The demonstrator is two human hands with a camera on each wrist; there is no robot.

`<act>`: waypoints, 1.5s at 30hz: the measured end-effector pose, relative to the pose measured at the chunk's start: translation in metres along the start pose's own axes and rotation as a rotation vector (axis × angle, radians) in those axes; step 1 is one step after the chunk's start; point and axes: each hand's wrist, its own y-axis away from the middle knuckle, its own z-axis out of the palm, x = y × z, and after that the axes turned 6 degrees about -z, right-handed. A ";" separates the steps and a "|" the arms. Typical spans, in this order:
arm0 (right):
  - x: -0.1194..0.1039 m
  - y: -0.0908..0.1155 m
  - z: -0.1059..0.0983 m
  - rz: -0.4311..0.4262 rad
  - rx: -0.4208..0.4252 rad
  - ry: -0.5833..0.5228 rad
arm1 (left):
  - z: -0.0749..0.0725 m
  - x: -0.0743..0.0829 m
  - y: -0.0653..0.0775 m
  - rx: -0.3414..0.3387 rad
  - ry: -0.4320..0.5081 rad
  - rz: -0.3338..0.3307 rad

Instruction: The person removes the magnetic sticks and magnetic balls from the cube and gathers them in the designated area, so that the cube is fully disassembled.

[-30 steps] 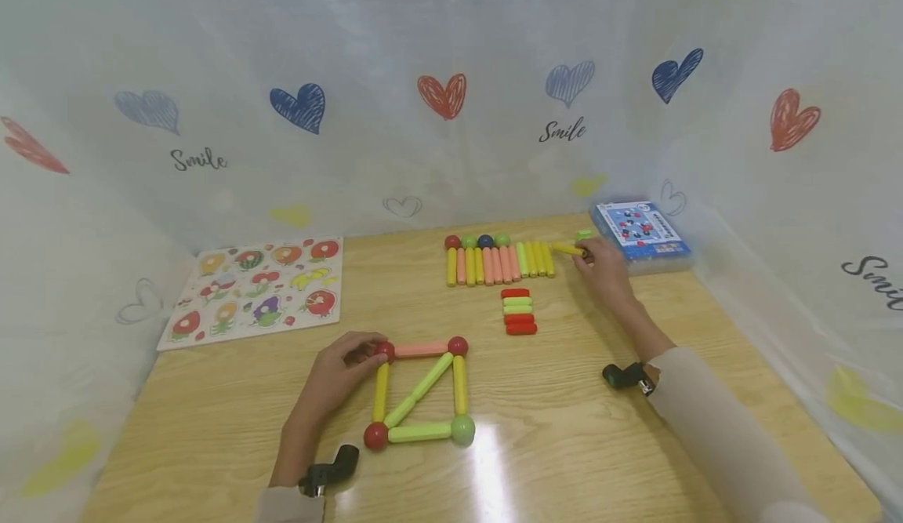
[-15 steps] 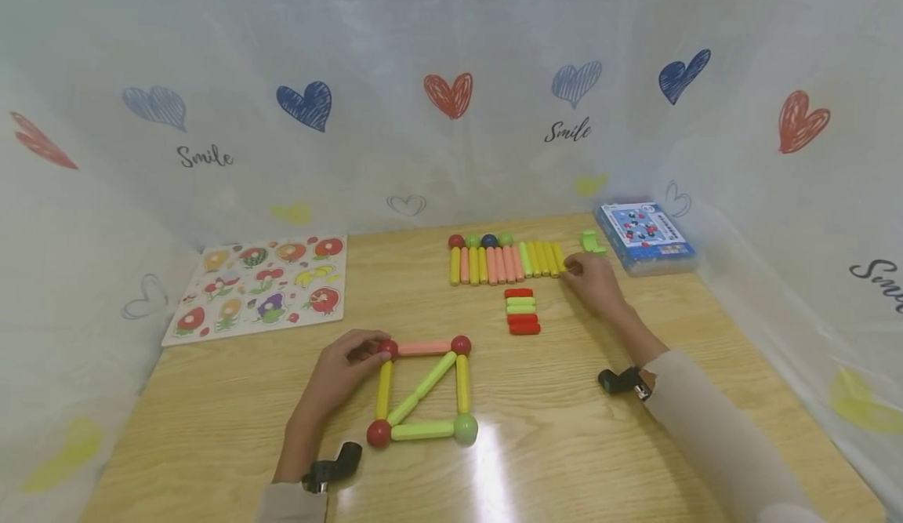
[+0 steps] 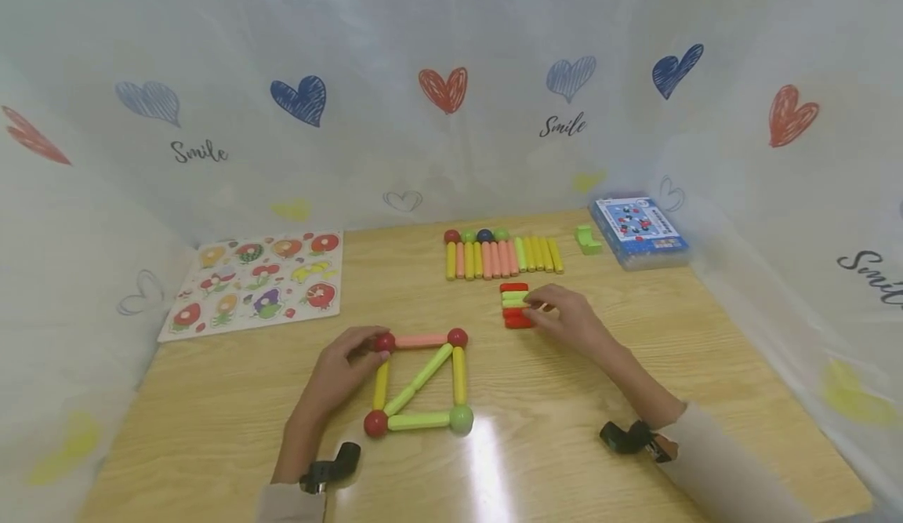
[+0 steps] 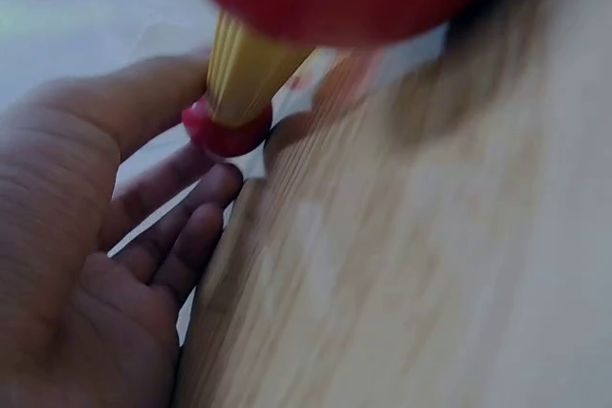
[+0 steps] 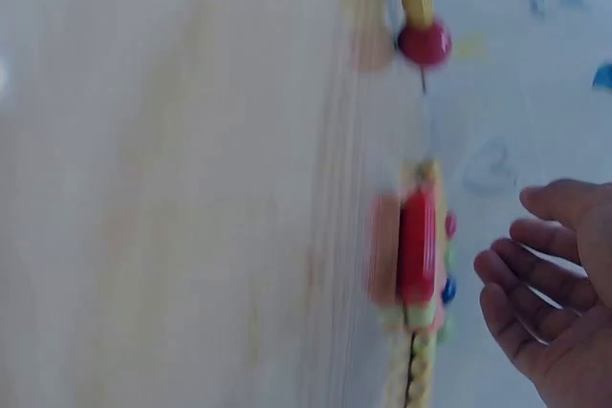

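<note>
A flat square of magnetic rods and balls lies on the table, with a pink rod (image 3: 421, 341) at the back, a green ball (image 3: 462, 419) at one corner and a light green diagonal (image 3: 416, 382). My left hand (image 3: 342, 370) holds the back-left red ball (image 3: 384, 343) between thumb and fingers; in the left wrist view that red ball (image 4: 228, 131) sits by the thumb. My right hand (image 3: 573, 323) hovers over the short red and green rods (image 3: 514, 288), overlapping their right ends. In the right wrist view its fingers (image 5: 535, 279) are spread, holding nothing, beside the red rod (image 5: 417, 246).
Behind the short rods is a row of long yellow, pink and green rods (image 3: 504, 259), with several balls (image 3: 484, 236) along its back. A green bracket-shaped piece (image 3: 587, 241) and a blue box (image 3: 638, 229) stand back right. A fruit puzzle board (image 3: 257, 284) lies back left.
My right hand has set a yellow rod at the right end of the long row, let go, and come back toward the short rods. My left hand has stayed at the red ball.
</note>
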 end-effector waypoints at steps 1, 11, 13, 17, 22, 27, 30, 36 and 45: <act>-0.008 0.002 0.005 -0.049 -0.015 -0.027 | 0.000 0.000 0.000 0.008 0.002 -0.004; -0.055 0.027 0.045 -0.203 -0.193 -0.171 | 0.015 -0.002 -0.005 0.098 0.032 -0.035; -0.060 0.032 0.049 -0.162 -0.238 -0.193 | 0.019 -0.002 -0.005 0.106 0.030 -0.042; -0.069 0.042 0.058 -0.092 -0.287 -0.215 | 0.022 -0.002 -0.003 0.115 0.017 -0.056; -0.080 0.047 0.078 -0.110 -0.168 -0.151 | 0.019 0.003 -0.003 0.123 0.010 -0.046; -0.089 0.046 0.096 -0.157 -0.040 -0.127 | 0.015 0.006 -0.003 0.118 0.013 -0.049; -0.090 0.042 0.102 -0.181 -0.003 -0.140 | 0.013 0.007 -0.003 0.119 0.015 -0.052; -0.092 0.039 0.104 -0.201 0.010 -0.148 | 0.009 0.006 -0.003 0.121 0.017 -0.037; -0.090 0.040 0.100 -0.125 -0.047 -0.201 | 0.007 0.003 -0.005 0.119 0.039 -0.048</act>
